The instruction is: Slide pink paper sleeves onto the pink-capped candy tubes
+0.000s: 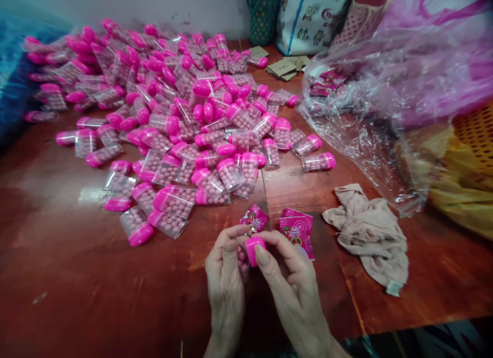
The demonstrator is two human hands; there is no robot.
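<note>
Head cam: L hand grips 1 cntnr, R hand pinches 1 cap.

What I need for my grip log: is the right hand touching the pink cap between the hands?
Touching. The head view shows the right hand holding the pink cap, its thumb against the side.

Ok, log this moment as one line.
left hand: holding clear container of pink balls | right hand: pinching bright-pink cap | nearby: capped-container pile, crumpled beige cloth
</note>
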